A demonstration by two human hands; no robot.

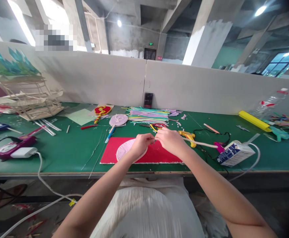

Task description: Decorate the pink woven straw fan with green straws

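Observation:
My left hand (142, 142) and my right hand (168, 138) meet over a red board (163, 153). The fingertips of both are pinched close together, and what is between them is too small to make out. Under my left hand lies a round, pale lilac disc (124, 151) with a ribbed surface, partly covered by the hand. Just beyond the fingers are scissors (156, 125) with red handles and a thin yellow strip. A yellow glue gun (189, 137) rests to the right of my right hand.
A bundle of pastel fuzzy stems (148, 116) lies behind the board. Left of it are a lilac round piece (118, 120) and a red-and-yellow fan shape (102, 112). A magenta power strip (15, 147), a blue-white carton (235, 153) and a plastic bottle (269, 102) stand farther out.

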